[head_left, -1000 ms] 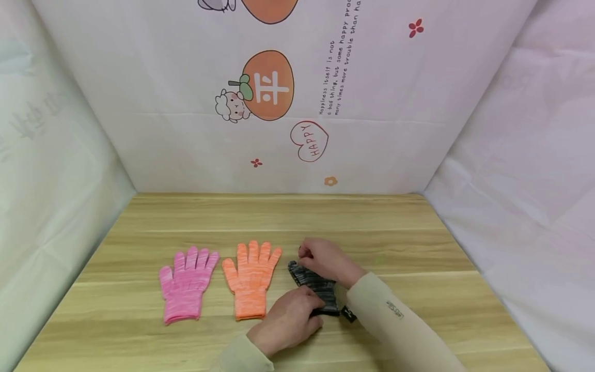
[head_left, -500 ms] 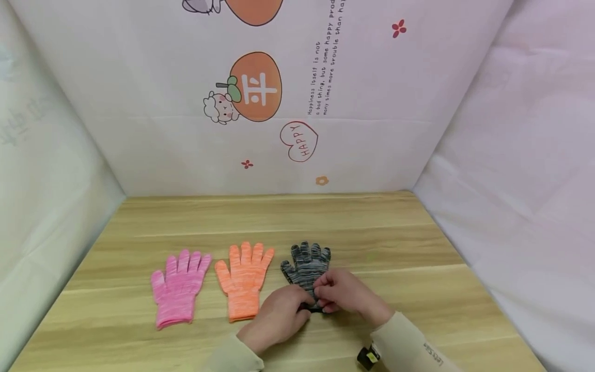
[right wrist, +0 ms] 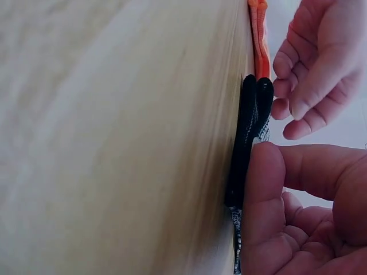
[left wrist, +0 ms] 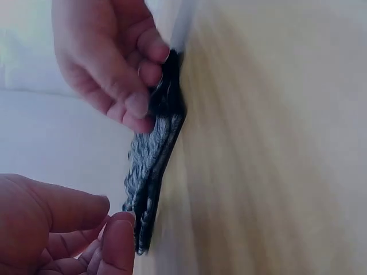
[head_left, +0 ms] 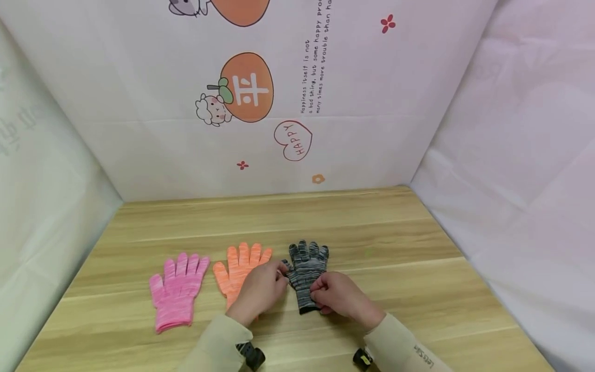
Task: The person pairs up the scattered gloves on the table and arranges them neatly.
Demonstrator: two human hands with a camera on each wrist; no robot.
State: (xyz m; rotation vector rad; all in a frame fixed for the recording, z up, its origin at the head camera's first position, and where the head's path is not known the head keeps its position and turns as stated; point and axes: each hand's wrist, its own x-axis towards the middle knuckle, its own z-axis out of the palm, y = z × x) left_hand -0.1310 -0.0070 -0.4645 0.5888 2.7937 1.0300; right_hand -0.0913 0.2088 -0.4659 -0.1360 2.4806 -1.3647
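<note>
A black-and-grey knit glove (head_left: 307, 271) lies on the wooden table, palm flat and fingers pointing away. My right hand (head_left: 339, 294) pinches its lower right edge near the cuff; in the left wrist view the right hand (left wrist: 114, 57) has thumb and finger on the dark cuff. My left hand (head_left: 262, 289) is beside the glove's thumb, fingers loosely bent. In the right wrist view a small gap shows between the left hand (right wrist: 321, 74) and the glove. An orange glove (head_left: 239, 271) lies partly hidden under the left hand and forearm.
A pink glove (head_left: 176, 294) lies flat at the left of the row. White printed cloth (head_left: 362, 144) rises behind the table (head_left: 395, 248), with plain white cloth walls on both sides. Small dark camera straps sit at both sleeves.
My right hand went from the glove's fingers down to its cuff side, and the black glove's fingers came into view spread out. The left hand moved from the cuff to the glove's thumb.
</note>
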